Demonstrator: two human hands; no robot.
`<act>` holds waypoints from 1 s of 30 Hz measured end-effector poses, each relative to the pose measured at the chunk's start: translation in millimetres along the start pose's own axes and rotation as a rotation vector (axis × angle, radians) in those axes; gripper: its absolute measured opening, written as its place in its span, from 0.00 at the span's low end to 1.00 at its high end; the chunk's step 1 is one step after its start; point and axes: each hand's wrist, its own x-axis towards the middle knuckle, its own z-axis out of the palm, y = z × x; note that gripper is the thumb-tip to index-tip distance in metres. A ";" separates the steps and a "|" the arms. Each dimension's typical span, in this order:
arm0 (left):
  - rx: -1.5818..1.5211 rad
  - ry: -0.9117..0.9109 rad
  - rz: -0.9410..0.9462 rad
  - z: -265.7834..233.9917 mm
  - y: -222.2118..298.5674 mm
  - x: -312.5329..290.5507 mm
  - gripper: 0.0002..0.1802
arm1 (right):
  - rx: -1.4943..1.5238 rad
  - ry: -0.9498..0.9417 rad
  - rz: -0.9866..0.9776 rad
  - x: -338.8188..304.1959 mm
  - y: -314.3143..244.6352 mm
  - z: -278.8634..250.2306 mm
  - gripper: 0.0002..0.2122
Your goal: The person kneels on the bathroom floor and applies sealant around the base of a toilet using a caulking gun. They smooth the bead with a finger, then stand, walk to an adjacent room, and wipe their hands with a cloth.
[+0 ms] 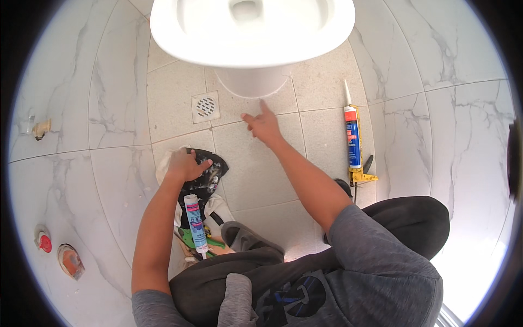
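At the foot of the white toilet, my right hand reaches in with its index finger stretched out. The fingertip is at or very near the pale seam where the base meets the floor tile; the thumb stands apart and the hand holds nothing. My left hand rests on a crumpled, stained black cloth or bag, its thumb and fingers apart. Part of the black material is hidden under the hand. Just below lies a light blue and white sealant cartridge without a gun.
A yellow caulking gun with a blue and red cartridge lies by the right wall. A square floor drain sits left of the toilet. Green-handled pliers or cutters lie by my left knee. Pipe fittings show in the left wall.
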 end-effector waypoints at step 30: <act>-0.029 0.044 0.036 -2.0 -3.8 -3.3 0.54 | -0.351 0.105 0.016 53.8 11.8 -74.2 0.50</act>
